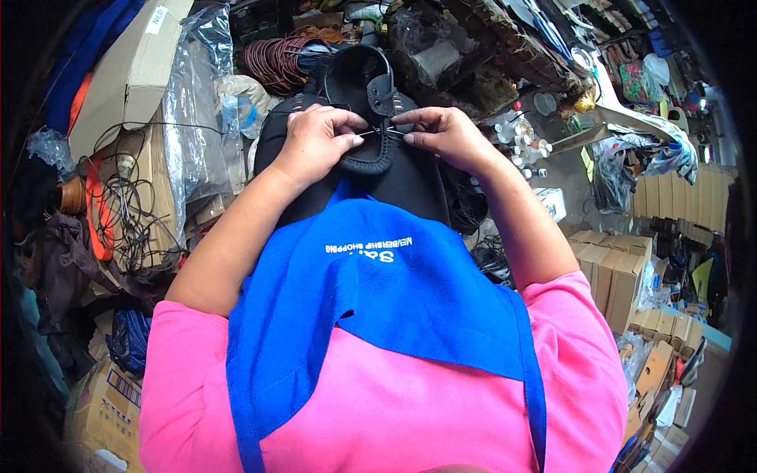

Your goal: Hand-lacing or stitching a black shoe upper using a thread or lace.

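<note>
A black leather shoe [365, 163] lies on my lap, its toe toward me and its opening away. Heavy stitching runs round the toe seam, and a strap [384, 96] crosses its right side. From the left, my left hand [315, 143] pinches a thin needle [367, 132] between thumb and forefinger, at the shoe's upper. Opposite it, my right hand [451, 137] pinches a second thin needle [396, 131], close to the same spot on the seam. Both sets of fingers are closed just above the shoe. The thread itself is too fine to make out.
A coil of brown cord [272, 65] lies beyond my left hand. Small white-capped bottles [524, 146] stand right of my right hand. Cardboard boxes [611, 272] are stacked at the right; tangled black cord [130, 201] and plastic sheeting [192, 118] crowd the left.
</note>
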A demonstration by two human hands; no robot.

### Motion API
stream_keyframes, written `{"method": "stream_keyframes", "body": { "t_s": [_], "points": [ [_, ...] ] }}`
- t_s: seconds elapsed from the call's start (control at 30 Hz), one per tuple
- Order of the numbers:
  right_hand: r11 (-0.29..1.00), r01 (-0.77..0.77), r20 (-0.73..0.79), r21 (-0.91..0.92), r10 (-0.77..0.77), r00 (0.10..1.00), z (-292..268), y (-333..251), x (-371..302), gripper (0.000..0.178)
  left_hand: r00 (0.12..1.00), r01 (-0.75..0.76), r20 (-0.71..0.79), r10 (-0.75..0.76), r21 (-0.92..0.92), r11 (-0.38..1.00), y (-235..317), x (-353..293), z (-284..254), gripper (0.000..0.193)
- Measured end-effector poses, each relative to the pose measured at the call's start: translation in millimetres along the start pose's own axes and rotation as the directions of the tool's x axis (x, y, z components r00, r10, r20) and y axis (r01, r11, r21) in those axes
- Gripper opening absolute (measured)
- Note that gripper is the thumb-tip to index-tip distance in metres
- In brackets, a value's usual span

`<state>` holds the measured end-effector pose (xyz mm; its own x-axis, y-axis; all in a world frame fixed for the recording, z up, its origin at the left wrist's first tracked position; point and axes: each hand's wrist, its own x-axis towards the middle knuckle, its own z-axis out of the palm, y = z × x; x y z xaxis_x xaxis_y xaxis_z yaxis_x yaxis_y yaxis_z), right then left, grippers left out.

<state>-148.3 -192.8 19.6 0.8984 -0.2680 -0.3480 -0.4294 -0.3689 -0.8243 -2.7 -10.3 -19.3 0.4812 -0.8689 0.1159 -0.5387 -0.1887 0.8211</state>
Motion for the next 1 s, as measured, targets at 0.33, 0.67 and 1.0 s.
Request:
{"method": "stream_keyframes", "body": {
  "t_s": [0.33, 0.67, 1.0],
  "points": [
    [0.978, 0.032, -0.009, 0.208, -0.031, 0.999, 9.6, 23.5, 19.5, 0.024, 0.972, 0.211, 0.124, -0.201, -0.077, 0.974, -1.3, 17.3, 18.3, 0.021],
    [0.996, -0.005, 0.059, 0.084, 0.001, 0.998, -8.3, 14.6, 27.0, 0.014, 0.976, -0.215, 0.098, 0.193, 0.37, 0.904, 3.7, 13.6, -5.7, 0.014],
    [0.997, 0.07, 0.078, -0.036, -0.067, 0.995, -15.5, 41.6, 9.0, 0.024, 0.978, 0.024, 0.201, -0.054, 0.146, 0.989, 6.5, 11.5, -1.5, 0.015]
  ]
}}
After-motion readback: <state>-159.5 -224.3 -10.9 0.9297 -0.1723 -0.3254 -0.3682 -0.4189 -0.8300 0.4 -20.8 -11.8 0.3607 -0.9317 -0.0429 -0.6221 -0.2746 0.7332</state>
